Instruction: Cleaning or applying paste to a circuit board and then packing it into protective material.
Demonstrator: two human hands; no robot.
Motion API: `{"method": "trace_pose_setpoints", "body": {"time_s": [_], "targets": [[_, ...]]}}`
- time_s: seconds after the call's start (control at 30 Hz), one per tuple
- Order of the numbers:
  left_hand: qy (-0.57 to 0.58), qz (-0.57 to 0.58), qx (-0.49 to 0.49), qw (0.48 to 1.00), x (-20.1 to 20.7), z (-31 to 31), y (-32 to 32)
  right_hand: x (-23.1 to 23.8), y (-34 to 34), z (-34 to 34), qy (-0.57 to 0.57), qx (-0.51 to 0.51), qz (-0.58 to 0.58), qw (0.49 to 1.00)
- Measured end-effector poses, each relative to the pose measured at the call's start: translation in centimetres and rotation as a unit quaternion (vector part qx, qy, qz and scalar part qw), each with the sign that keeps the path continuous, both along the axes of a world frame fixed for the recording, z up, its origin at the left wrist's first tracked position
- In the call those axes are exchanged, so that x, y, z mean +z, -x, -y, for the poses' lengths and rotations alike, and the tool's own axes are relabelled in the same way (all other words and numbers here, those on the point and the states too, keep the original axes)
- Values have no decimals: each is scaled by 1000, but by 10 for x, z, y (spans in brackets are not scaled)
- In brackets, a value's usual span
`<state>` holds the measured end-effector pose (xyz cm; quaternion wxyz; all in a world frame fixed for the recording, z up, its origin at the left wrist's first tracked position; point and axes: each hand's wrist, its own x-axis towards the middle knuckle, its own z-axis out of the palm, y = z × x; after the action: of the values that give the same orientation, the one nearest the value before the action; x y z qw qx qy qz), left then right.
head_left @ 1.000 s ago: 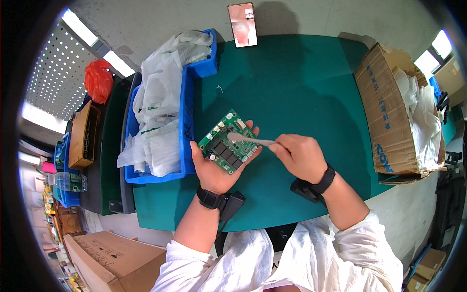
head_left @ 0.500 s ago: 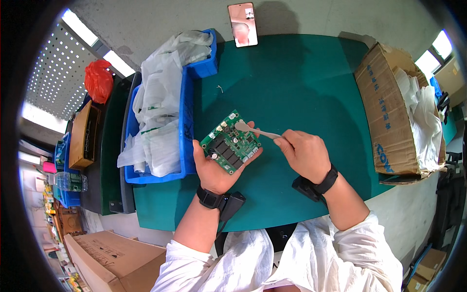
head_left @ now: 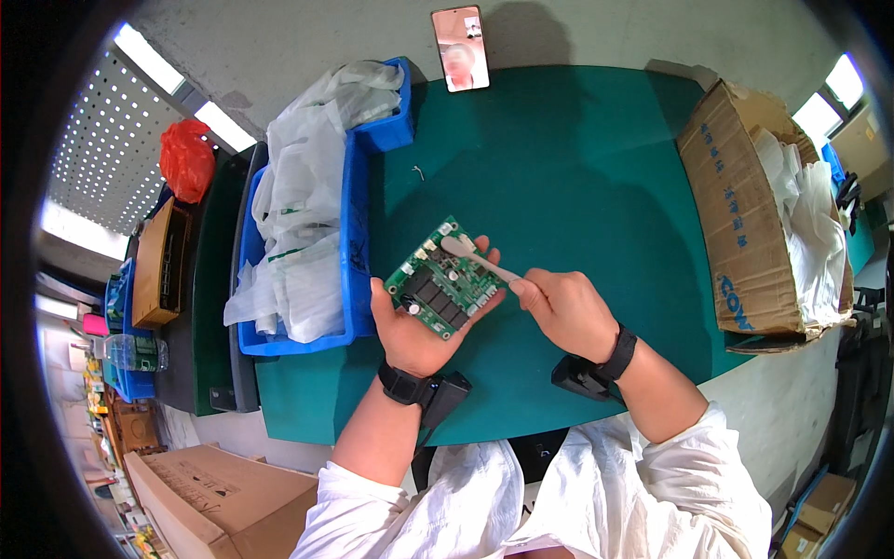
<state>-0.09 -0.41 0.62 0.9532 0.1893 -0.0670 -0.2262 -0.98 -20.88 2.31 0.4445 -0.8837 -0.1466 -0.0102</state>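
Observation:
A green circuit board (head_left: 438, 293) with black blocks and white connectors rests tilted across the palm of my left hand (head_left: 416, 337), whose fingers curl around its far and right edges. My right hand (head_left: 575, 312) pinches the handle of a pale toothbrush (head_left: 484, 263). The brush head lies over the board's upper part, near a row of small connectors. Its bristles face down and are hidden. Both hands are above the middle of the green table (head_left: 549, 186).
On the left stand blue bins (head_left: 358, 242) full of white bags, some holding green boards. A cardboard box (head_left: 736, 224) with white wrapping stands at the right. A phone (head_left: 461, 48) lies beyond the far edge. A white scrap (head_left: 418, 171) lies on the table.
The toothbrush head has shifted slightly left and down across the board, and my right hand has moved a little left and nearer. My left hand still supports the board in about the same place.

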Motion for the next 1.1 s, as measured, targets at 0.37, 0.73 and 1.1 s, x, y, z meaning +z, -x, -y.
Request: {"method": "trace_pose_setpoints", "body": {"time_s": [0.37, 0.73, 1.1], "targets": [[44, -10, 38, 998, -1, -6, -4, 8, -2, 11, 34, 33, -33, 998], [-32, 31, 60, 997, 0, -1, -1, 3, 7, -5, -78, 119, -137, 980], [-68, 64, 80, 992, 1, 2, 1, 5, 7, -13, -50, 118, -134, 983]]}}
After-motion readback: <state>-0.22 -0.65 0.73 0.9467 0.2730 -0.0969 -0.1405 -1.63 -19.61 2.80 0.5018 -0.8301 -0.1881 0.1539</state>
